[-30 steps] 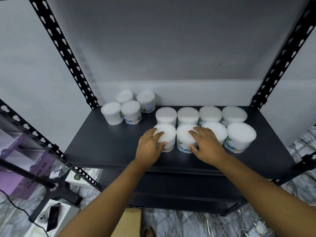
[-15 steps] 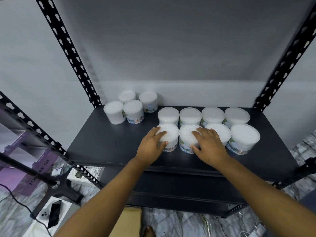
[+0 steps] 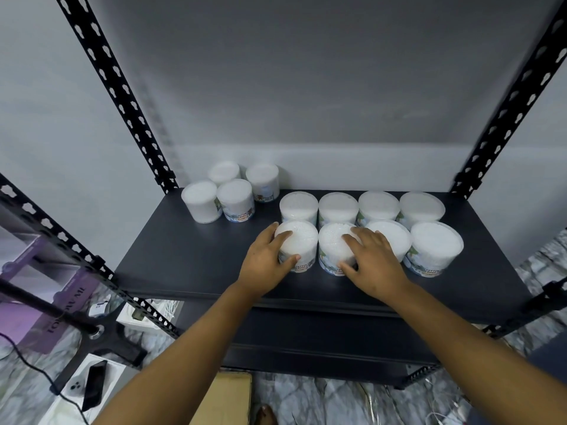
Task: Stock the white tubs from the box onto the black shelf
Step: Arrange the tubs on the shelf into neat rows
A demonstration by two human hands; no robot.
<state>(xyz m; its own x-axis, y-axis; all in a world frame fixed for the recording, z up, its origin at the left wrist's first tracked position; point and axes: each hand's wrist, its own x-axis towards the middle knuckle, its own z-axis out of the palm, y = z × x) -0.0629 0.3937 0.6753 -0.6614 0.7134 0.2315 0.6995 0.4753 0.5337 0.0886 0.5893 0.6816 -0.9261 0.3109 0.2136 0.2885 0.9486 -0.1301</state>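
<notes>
Holding one white tub each, the left hand [image 3: 265,262] wraps around the left front tub [image 3: 302,240] and the right hand [image 3: 372,262] wraps around the next tub [image 3: 333,240], both tubs standing on the black shelf [image 3: 190,259].

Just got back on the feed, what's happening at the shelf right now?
A person is stocking white tubs on the black shelf. The left hand grips the front-row tub at the left end, and the right hand grips the tub beside it. Both tubs stand on the shelf. Ten more tubs stand there, four in a separate cluster at the back left.
</notes>
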